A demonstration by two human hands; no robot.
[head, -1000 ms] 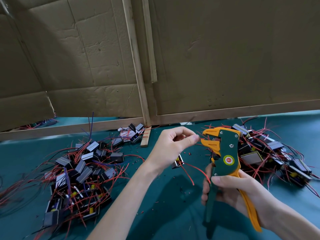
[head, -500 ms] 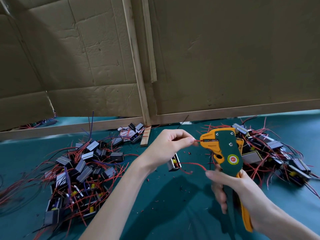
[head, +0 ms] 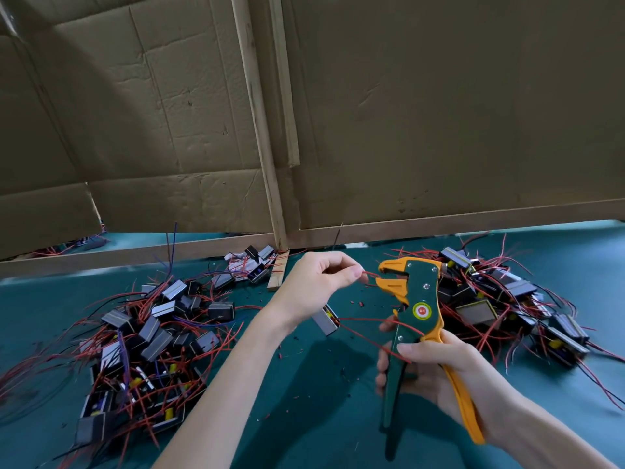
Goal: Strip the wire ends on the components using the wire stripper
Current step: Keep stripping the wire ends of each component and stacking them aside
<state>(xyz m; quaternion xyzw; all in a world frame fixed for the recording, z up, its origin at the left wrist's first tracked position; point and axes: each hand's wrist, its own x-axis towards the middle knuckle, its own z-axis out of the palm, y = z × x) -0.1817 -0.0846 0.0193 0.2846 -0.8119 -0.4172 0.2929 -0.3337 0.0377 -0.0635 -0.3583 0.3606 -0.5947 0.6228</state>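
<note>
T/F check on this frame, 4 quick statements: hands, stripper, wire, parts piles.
1. The right hand grips the wire stripper by its handles. True.
2. The left hand holds nothing. False: it pinches a red wire whose end sits at the stripper's open mouth.
3. The stripper lies flat on the green mat. False: it is held upright above the mat.
4. Components are heaped on both sides of the hands. True: left component pile, right component pile.
</note>
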